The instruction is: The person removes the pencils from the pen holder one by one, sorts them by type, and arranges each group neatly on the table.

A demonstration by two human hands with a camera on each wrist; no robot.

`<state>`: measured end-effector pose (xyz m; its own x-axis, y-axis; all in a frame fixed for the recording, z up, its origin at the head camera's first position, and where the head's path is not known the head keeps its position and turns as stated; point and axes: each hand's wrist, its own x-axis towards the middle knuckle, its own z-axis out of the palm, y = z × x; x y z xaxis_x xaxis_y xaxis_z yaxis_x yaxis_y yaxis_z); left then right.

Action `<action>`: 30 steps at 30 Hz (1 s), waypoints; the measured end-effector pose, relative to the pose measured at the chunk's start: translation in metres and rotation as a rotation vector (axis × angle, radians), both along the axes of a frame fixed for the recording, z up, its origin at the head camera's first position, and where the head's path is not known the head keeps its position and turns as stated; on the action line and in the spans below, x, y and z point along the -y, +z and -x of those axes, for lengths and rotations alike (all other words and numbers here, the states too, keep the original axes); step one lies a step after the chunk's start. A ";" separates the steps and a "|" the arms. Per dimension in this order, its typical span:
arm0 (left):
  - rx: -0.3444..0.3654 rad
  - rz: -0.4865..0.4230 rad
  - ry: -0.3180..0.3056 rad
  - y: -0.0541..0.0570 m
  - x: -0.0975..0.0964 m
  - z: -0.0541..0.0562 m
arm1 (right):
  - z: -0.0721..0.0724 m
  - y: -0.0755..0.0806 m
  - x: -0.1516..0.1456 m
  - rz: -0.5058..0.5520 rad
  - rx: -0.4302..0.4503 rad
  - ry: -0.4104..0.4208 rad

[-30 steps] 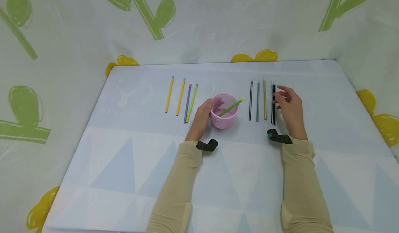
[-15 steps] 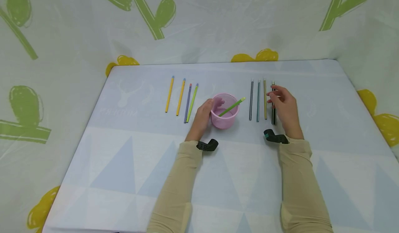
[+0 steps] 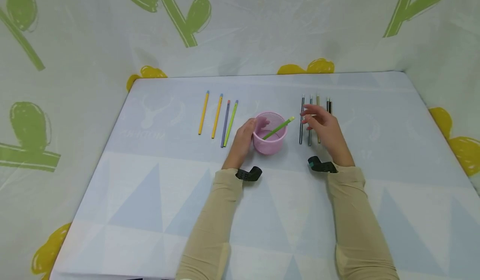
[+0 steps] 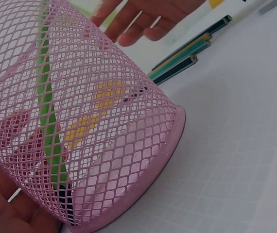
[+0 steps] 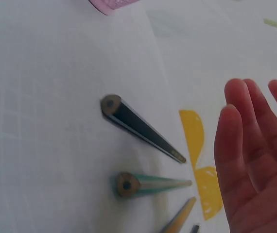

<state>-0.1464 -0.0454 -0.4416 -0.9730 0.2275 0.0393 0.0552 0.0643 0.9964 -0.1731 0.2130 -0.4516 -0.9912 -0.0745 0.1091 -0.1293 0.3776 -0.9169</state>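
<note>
My left hand (image 3: 241, 142) holds the left side of a pink mesh pencil cup (image 3: 268, 148) standing on the table. Inside the cup, a green pencil (image 3: 278, 129) leans to the right with its end above the rim. Just right of the cup, my right hand (image 3: 326, 132) is over a row of pencils, fingers loosely extended and holding nothing. A dark pencil (image 3: 301, 130) lies nearest its fingertips, beside a teal pencil (image 5: 153, 185). The hand partly covers a gold pencil (image 3: 318, 141) and two black pencils (image 3: 329, 105).
Left of the cup lie two yellow pencils (image 3: 203, 113), a purple pencil (image 3: 225, 124) and a lime green pencil (image 3: 231, 123). The patterned tablecloth (image 3: 142, 205) covers the table. A pale curtain (image 3: 247, 34) with green and yellow prints rises behind the far edge.
My right hand has moved left, from the black pencils toward the dark pencil nearest the cup. My left hand, the cup and the pencils have stayed in place.
</note>
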 end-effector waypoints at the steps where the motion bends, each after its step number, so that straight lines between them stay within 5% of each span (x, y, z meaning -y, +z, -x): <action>1: -0.001 0.000 0.003 -0.001 0.000 0.001 | -0.001 0.002 0.002 0.003 0.007 0.023; 9: -0.009 -0.018 -0.023 0.017 0.001 -0.007 | -0.016 0.027 0.020 0.019 0.088 0.133; 16: 0.016 0.009 -0.014 0.027 0.001 -0.012 | -0.021 0.039 0.031 0.122 0.148 0.349; 23: 0.074 0.034 0.047 0.003 0.003 0.000 | -0.033 0.058 0.057 0.156 0.164 0.478; 30: 0.080 0.032 0.075 0.000 0.003 -0.001 | -0.034 0.055 0.068 0.175 0.143 0.487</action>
